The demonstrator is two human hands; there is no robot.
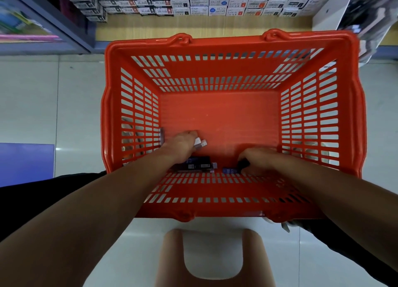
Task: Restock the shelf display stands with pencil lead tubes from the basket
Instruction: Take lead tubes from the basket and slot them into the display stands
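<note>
Two hands work the bottom of a red basket (215, 42) on the shop floor, where what look like the last pencil lead tubes lie scattered along the near wall. Your left hand (183, 143) has its grip curled round a couple of white-capped tubes (199, 143). Your right hand (259, 160) pinches a dark tube (243, 164) just beside a blue one (229, 171). More dark tubes (198, 165) lie under your left wrist, and one pale piece (162, 135) stands against the left wall. The tubes look light, rigid and smooth, likely to slip or roll, so take each across its middle rather than by the cap, which may pop off. How many tubes the left grip holds is unclear, since fingers cover them. Labels are too blurred to read, and the display stands are out of view beyond the boxed stock (193, 4) on the shelf ahead.
</note>
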